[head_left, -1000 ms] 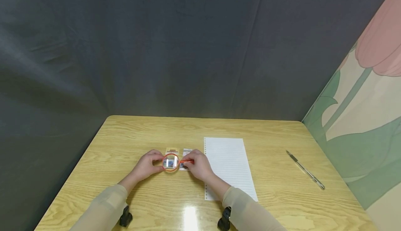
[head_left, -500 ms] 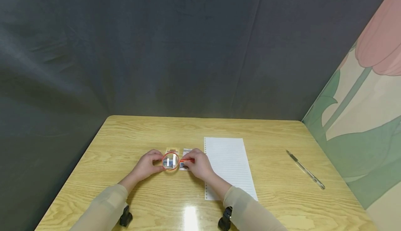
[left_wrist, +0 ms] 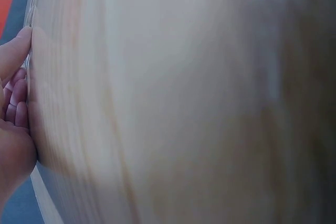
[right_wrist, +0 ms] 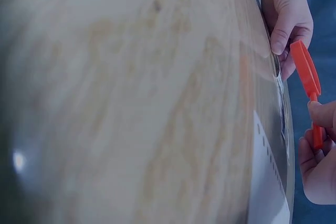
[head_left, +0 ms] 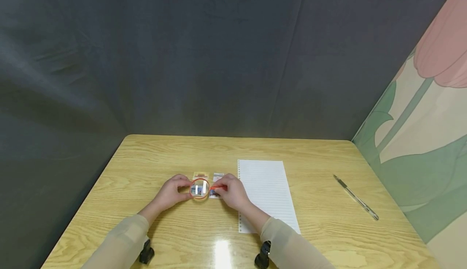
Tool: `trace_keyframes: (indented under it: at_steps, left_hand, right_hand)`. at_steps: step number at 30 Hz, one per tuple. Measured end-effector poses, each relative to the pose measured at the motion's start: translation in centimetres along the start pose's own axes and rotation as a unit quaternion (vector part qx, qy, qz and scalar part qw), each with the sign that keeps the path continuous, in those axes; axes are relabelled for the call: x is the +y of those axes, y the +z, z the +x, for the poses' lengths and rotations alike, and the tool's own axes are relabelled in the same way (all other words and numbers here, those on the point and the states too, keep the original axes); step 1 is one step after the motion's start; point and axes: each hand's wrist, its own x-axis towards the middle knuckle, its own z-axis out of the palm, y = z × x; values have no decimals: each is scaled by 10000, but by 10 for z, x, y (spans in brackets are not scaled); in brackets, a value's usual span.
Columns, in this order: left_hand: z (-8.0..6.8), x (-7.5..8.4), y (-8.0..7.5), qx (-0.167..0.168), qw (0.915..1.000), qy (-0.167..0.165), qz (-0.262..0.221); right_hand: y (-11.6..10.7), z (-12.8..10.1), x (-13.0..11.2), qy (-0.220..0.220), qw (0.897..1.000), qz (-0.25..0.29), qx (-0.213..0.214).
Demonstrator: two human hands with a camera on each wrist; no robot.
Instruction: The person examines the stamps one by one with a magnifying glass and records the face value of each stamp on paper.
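— Barely anything has shifted since a second ago: the magnifying glass (head_left: pixel 199 189) has crept slightly right, and both hands keep their places.

— Who has hold of it?

— The right hand (head_left: pixel 231 192) pinches its orange handle between curled fingers, keeping the lens just above a small card (head_left: pixel 200 176) lying on the bench (head_left: pixel 153 159). A second small card (head_left: pixel 217 178) lies just beside the first.

— And the other one?

— The left hand (head_left: pixel 170 192) rests on the bench with its fingers curled, the fingertips at the card's left edge, beside the lens rim. Whether it pinches the card cannot be told.

— Anything else about?

— A lined sheet (head_left: pixel 266 192) lies right of the hands, and a pen (head_left: pixel 355 198) well apart, near the bench's right edge.
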Motion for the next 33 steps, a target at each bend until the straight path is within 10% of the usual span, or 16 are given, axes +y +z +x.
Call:
trace_keyframes:
  at_steps: [17, 33]
  left_hand:
    - [-2, 2, -2, -56, 9998, -129, -109]
    - [-1, 4, -1, -242, 9994, -150, -206]
  right_hand:
    - [-8, -2, 7, 43, 9999, 103, 91]
    - [-65, -29, 49, 413, 9962, 174, 746]
